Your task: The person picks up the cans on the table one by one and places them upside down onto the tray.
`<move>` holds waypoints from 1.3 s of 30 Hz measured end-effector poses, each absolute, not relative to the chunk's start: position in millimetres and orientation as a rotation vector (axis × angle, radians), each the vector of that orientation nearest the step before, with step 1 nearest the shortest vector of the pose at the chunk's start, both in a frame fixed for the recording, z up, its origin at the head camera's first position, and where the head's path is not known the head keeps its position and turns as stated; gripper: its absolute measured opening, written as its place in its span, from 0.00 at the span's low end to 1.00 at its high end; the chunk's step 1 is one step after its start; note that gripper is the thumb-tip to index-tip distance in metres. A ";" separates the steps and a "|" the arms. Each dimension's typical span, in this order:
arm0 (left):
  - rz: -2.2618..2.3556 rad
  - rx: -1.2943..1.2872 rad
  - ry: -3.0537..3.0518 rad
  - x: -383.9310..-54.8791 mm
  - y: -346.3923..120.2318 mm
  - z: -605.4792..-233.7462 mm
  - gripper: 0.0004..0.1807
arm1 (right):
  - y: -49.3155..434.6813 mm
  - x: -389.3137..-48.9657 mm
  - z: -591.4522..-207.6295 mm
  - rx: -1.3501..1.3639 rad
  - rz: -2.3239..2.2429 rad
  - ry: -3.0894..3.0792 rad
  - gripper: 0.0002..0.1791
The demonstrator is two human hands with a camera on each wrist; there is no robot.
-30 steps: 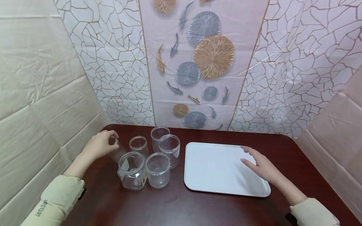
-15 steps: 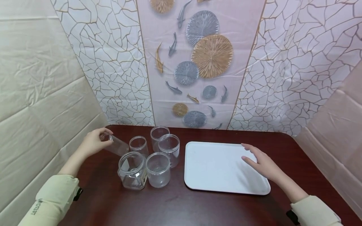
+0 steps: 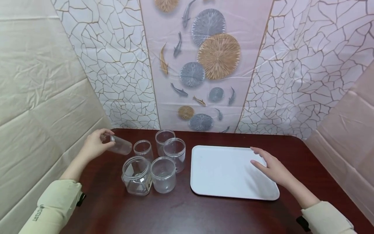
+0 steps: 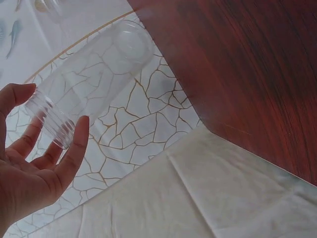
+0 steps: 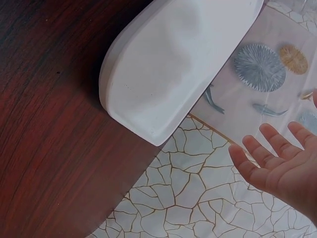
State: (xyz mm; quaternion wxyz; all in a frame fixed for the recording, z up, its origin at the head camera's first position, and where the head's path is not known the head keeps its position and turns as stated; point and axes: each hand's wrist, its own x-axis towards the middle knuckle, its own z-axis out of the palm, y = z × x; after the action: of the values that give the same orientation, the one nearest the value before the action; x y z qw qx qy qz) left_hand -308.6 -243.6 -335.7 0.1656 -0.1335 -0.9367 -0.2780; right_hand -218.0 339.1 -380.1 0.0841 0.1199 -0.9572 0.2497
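At the left of the head view my left hand (image 3: 94, 144) grips a tall, clear plastic jar (image 3: 121, 145) by its threaded mouth. The jar lies nearly sideways in the grasp, its base pointing right, above the table. In the left wrist view the thumb and fingers curl round the threaded rim, and the see-through jar body (image 4: 94, 69) extends away from them. My right hand (image 3: 273, 167) hovers over the right side of a white tray (image 3: 216, 172), fingers relaxed and apart, holding nothing. The right wrist view shows its spread fingers beyond the tray (image 5: 148, 74).
Several open clear jars stand grouped left of the tray: a slim jar (image 3: 143, 151), a back jar (image 3: 164, 139), a jar beside the tray (image 3: 175, 154), a short front jar (image 3: 163, 178) and a faceted jar (image 3: 137, 177). Patterned cloth (image 3: 125, 65) walls the dark table (image 3: 187, 214).
My left hand has drawn the jar leftward and tipped it from a steep lean to nearly level, its base rising. My right hand has stayed almost still over the tray.
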 end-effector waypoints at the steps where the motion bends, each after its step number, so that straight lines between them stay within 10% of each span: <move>1: -0.805 -0.386 -2.651 -308.5 -243.0 -335.4 0.17 | 339.7 -217.8 -380.0 0.354 0.745 -2.856 0.31; 39: -1.082 -0.429 -2.440 -304.3 -203.9 -313.5 0.19 | 331.5 -216.6 -374.2 0.380 0.690 -2.839 0.30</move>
State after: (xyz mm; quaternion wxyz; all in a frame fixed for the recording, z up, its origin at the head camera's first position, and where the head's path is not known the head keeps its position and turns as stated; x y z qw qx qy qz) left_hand -304.3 -203.9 -313.5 0.2172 -0.1549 -0.8811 -0.3906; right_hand -216.6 331.5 -374.2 0.0973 0.1284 -0.9591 0.2329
